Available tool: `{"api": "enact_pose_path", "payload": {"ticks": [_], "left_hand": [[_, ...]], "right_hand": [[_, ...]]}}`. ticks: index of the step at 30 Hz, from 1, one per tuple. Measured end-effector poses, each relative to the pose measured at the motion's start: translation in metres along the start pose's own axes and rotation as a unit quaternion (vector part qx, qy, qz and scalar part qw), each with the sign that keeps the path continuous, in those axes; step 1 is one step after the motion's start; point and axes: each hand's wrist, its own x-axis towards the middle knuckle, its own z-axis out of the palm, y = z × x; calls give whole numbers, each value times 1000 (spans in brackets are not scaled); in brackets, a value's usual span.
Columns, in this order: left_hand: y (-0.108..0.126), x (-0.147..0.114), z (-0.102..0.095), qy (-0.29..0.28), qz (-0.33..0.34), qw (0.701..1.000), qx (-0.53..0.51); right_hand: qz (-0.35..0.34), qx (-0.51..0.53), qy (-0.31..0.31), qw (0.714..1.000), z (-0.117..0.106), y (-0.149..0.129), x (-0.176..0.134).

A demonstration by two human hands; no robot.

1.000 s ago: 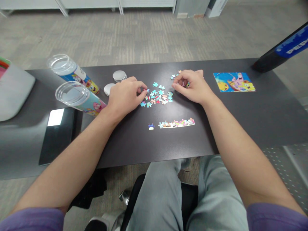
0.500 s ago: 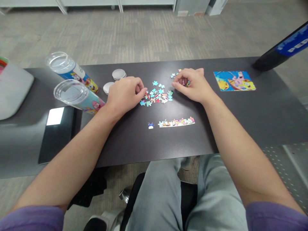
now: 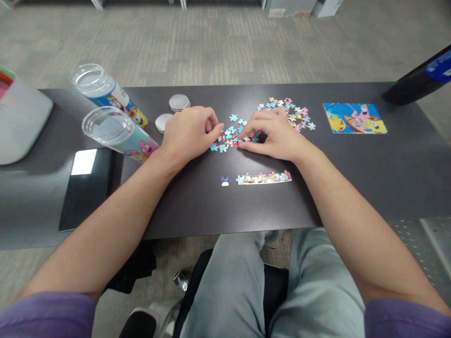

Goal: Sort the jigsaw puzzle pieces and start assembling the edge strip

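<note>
My left hand [image 3: 192, 127] rests at the left edge of a loose pile of jigsaw pieces [image 3: 223, 148], fingers curled and thumb drawn in; what it holds, if anything, is hidden. My right hand [image 3: 273, 133] reaches over the right side of that pile, thumb and index fingertips nearly together at a small red jigsaw piece [image 3: 236, 144]. Closer to me lies a joined strip of jigsaw pieces [image 3: 263, 178]. Just left of the strip sits a single blue-and-white jigsaw piece [image 3: 225, 181]. Behind my right hand spreads a second heap of jigsaw pieces [image 3: 300, 117], partly covered.
Two clear-topped cartoon tubes [image 3: 116, 129] stand at left beside round metal lids [image 3: 179, 102]. A black tablet [image 3: 86, 192] and a white bin [image 3: 23, 124] are farther left. At right lie a cartoon picture card [image 3: 355, 118] and a dark cylinder [image 3: 416, 77] at the table's back edge.
My right hand has moved left and nearer, from the right heap to the left pile, uncovering much of the right heap. My left hand stays by the pile. The view has shifted slightly.
</note>
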Motion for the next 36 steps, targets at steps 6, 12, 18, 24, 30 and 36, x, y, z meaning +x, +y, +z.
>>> {"api": "enact_pose_path", "payload": {"ticks": [6,12,18,24,30,36], "left_hand": [[0,0,1,-2,-2,1000,-5],[-4,1,2,-2,4,1000,-19],[-3,-1,1,-23,-15,999,-42],[0,-5,-3,-52,-32,995,-81],[-1,-4,-2,-39,-27,997,-69],[0,-3,-2,-35,-26,998,-51]], "right_hand": [[-3,26,-1,1000,7,-3,1],[-16,26,-26,999,10,-16,1],[0,19,-31,999,3,-16,0],[1,38,-59,998,-7,-23,-1],[9,39,-55,998,-6,-27,-1],[-8,5,-23,1000,-3,-26,-2]]}}
